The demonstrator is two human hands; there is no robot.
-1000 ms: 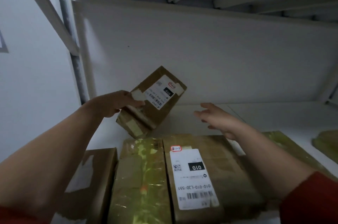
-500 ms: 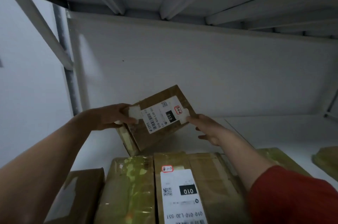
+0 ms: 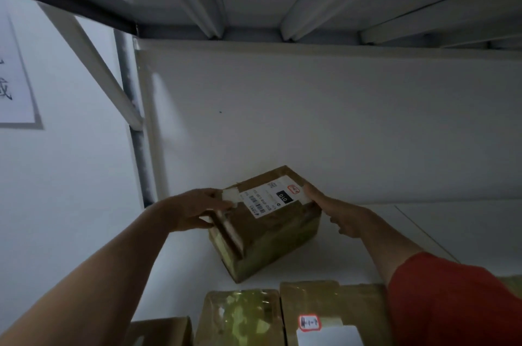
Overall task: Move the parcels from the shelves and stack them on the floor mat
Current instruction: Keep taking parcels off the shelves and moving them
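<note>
Back-left on the shelf (image 3: 395, 246): small parcel (image 3: 268, 221) held end to end by both hands
Parcel sits label-up, long axis running roughly hand to hand and skewed to the shelf edge; near corner is touching the shelf or just above it, cannot tell. Left hand (image 3: 195, 211) grips the left end, thumb on the tape tab. Right hand (image 3: 339, 213) grips the right end, thumb on the top edge, fingers curled down the side. Neither hand is nearer, so the likely exit is up and back over the front row: green-taped parcel (image 3: 240, 317) and labelled parcel (image 3: 324, 306). Versus 0.5 s ago, parcel has dropped from a steep tilt to nearly level and the right hand's grip has closed; a second ago that hand was free
</note>
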